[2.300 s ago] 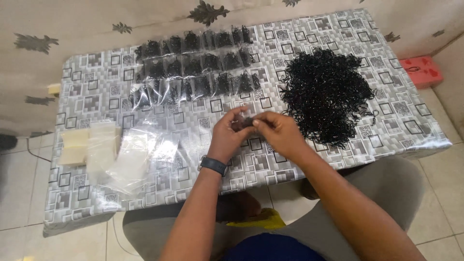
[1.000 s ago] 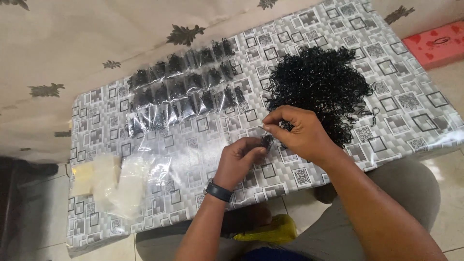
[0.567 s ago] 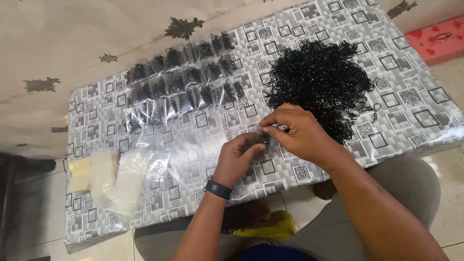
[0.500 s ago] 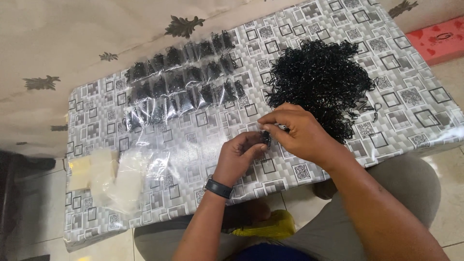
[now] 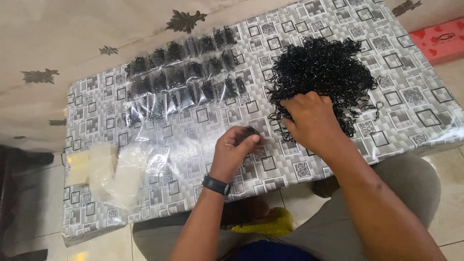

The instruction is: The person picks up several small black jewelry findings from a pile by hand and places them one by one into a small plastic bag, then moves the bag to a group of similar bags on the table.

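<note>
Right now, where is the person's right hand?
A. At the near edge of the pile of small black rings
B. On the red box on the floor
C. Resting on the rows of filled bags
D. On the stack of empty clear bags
A: the right hand sits at the near edge of the black pile, far from the empty bags and filled bags.

Right hand [image 5: 311, 121] on black pile [image 5: 324, 72]

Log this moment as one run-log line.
left hand: pinches small black rings | right hand: on heap of black rings | filled clear bags: rows behind
</note>
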